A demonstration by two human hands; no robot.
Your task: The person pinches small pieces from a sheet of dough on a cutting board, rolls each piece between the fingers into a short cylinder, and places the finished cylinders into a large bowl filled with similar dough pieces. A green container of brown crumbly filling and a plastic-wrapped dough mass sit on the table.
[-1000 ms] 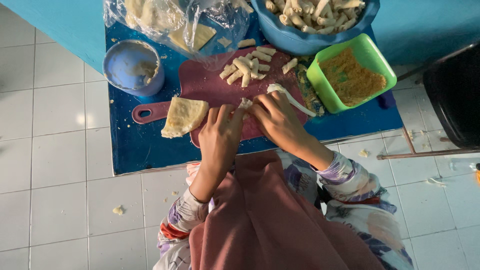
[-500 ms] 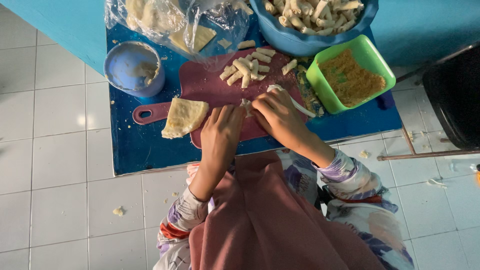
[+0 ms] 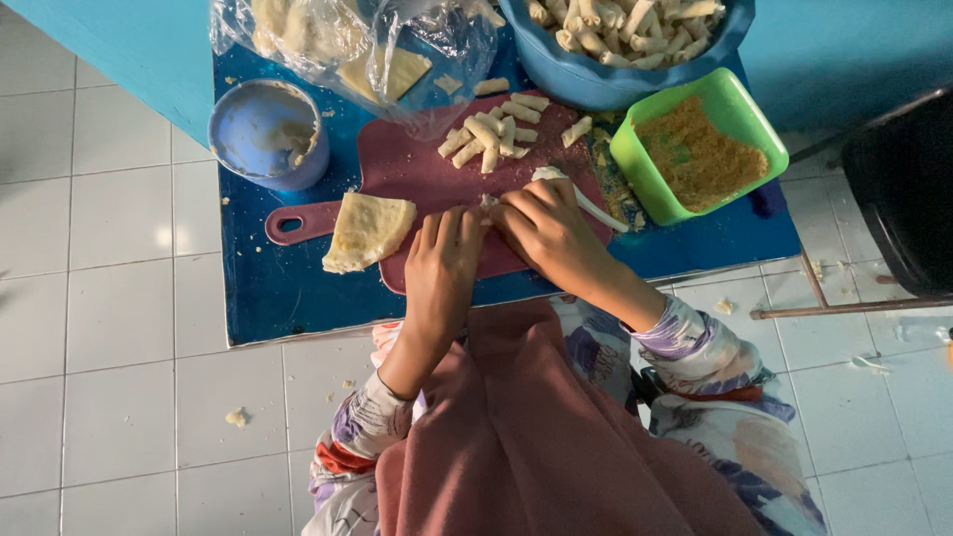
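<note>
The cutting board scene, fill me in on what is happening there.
A person sits over a dark red cutting board on a blue table. The left hand and right hand meet over a small pale piece of wrapper, mostly hidden by the fingers. A folded wrapper lies left of them, finished rolls lie further up the board, and more fill the blue bowl. A green tub holds orange-brown filling.

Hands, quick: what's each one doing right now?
Left hand: fingers curled down on the roll on the board.
Right hand: curled on the same roll; grip hidden.
</note>
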